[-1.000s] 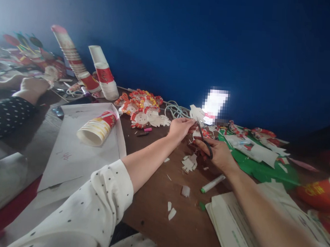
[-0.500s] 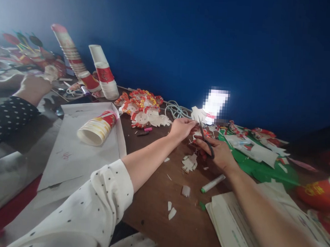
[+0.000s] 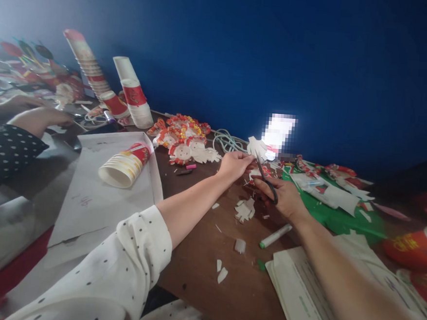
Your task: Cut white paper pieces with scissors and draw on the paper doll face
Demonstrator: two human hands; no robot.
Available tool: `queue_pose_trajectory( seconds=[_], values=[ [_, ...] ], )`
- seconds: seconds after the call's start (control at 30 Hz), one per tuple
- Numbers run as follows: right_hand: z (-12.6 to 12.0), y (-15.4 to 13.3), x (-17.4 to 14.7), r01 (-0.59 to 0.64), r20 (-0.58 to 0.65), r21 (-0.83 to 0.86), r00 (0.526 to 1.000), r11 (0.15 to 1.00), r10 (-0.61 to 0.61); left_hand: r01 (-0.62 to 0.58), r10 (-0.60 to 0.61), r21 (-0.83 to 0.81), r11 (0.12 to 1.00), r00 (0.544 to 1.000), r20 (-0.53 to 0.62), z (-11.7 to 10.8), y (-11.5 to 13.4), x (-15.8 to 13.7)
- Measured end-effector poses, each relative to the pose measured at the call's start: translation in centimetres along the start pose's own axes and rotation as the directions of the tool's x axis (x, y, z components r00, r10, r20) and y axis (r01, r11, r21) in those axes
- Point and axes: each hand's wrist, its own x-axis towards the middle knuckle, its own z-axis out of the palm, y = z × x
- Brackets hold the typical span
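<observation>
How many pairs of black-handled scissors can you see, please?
1 pair of scissors, in the person's right hand, by the white paper cutout in the left hand; others may be hidden.

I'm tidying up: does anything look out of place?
Yes: nested white-and-red paper cups lie on their side on the shallow white tray, unlike the standing white-and-red paper-cup stack behind. Small white paper scraps litter the brown tabletop.

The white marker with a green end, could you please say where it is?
In the head view, the marker lies right of centre on the brown table, below the right hand, above the white paper stack.
</observation>
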Motion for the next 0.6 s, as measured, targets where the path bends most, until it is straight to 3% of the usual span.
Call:
queue_pose_trajectory(
  seconds=[0.6],
  values=[
    [0.13,-0.15,-0.04,-0.018,-0.004,0.02,1.0,1.0,0.018,0.001,-0.001,0.005,1.0,1.0,0.002,-0.09,0.02,0.0]
  ],
)
